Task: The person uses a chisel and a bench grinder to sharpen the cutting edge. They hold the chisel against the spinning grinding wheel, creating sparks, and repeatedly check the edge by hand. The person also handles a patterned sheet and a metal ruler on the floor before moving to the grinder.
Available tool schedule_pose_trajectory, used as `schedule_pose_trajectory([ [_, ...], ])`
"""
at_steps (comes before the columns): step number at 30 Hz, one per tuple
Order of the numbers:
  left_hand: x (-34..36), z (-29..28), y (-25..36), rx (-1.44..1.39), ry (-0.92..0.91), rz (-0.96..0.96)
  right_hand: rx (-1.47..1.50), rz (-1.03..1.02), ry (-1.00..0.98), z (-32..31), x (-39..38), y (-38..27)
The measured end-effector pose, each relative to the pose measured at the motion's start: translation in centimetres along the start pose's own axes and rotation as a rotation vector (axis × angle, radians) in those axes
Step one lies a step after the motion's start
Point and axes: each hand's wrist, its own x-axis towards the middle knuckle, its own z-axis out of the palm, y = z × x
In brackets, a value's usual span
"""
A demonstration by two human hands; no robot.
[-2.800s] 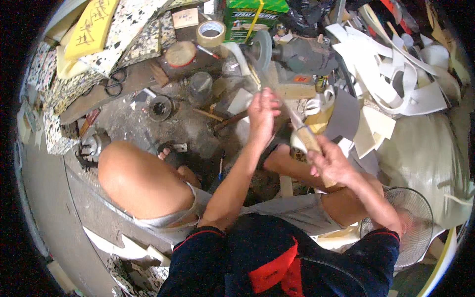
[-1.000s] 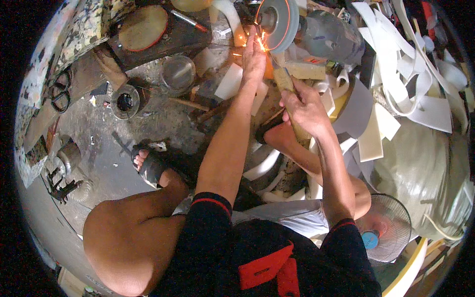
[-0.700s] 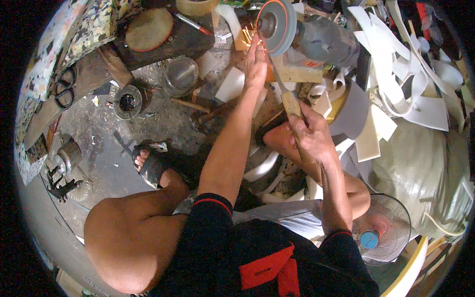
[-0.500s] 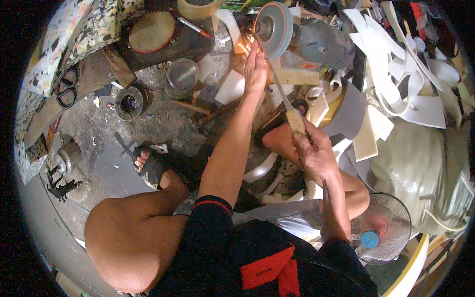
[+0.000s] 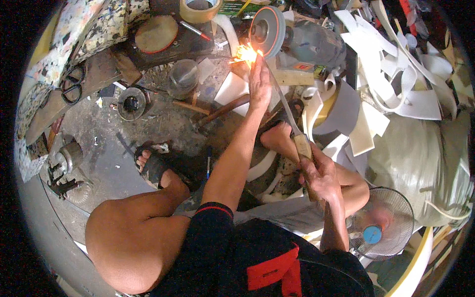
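My right hand is closed around the pale wooden handle of a long, narrow-bladed knife. The blade slants up and left from the handle to a bench grinder's grey wheel. At the blade's far end, my left hand has its fingers pressed together on the metal, just below the wheel. Bright sparks spray leftward from where the blade meets the wheel's lower edge. The very tip of the blade is hidden by the fingers and the glare. The grinder's grey motor body lies to the right of the wheel.
White foam strips pile up at the right, above a large plastic-wrapped bundle. A fan stands near my right elbow. A hammer, a glass jar, scissors and a tape roll lie around the left side.
The sparks have grown larger and brighter. My right hand and the knife's handle have shifted slightly down and right, while my left fingers stay by the wheel. The whole view has shifted a little.
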Motion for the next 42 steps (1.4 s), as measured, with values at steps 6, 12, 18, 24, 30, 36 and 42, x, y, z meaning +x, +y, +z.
schedule_pose_trajectory([
  [6, -3.3, -0.1, -1.7, 0.194, -0.019, 0.170, 0.096, 0.119, 0.012, -0.2, -3.1, 0.9],
  [12, -7.1, 0.5, 0.3, 0.160, 0.017, 0.041, -0.005, 0.053, 0.008, -1.2, -5.8, 2.8],
  [18, -2.1, -1.5, -0.4, 0.098, 0.092, 0.159, -0.272, -0.473, 0.066, 1.1, 3.8, 2.8],
  [24, 3.4, -1.9, -1.2, 0.199, 0.106, 0.153, 0.104, -0.018, -0.087, 3.0, 12.9, -2.9],
  [30, 5.2, -1.5, -1.1, 0.179, 0.063, 0.038, 0.116, -0.060, -0.105, 3.1, 17.4, -3.3],
  [36, 6.5, -1.6, -2.4, 0.164, 0.026, 0.021, 0.129, -0.049, -0.135, 3.1, 18.7, -4.1],
  [42, 6.6, -1.3, -2.1, 0.144, -0.012, -0.033, 0.139, -0.051, -0.099, 3.1, 19.1, -4.2],
])
